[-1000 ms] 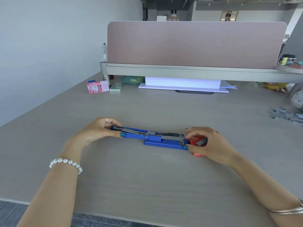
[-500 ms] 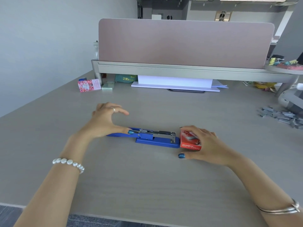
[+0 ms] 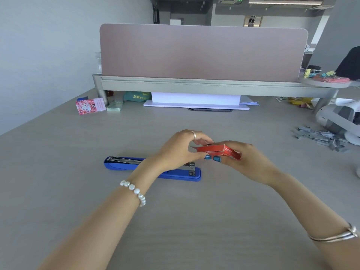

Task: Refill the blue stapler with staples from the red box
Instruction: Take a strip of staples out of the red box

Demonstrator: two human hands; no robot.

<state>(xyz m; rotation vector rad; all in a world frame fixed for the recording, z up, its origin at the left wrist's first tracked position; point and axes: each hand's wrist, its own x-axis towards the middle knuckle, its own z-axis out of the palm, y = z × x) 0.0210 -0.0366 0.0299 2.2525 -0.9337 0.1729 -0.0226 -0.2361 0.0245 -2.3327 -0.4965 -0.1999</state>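
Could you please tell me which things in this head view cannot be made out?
- Contents of the red box: hidden by its flap and both hands, left hand, right hand.
- Middle of the blue stapler: covered by the left wrist.
- Print on the pink card: too small.
- White device: cut off by the right edge.

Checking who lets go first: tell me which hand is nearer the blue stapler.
Left. The left hand hovers just over the blue stapler; the right hand sits beyond its end.

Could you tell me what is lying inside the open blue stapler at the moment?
The blue stapler lies opened flat, showing its bare metal channel. No staples show there. The left hand and wrist cover the channel's middle, so that stretch cannot be checked.
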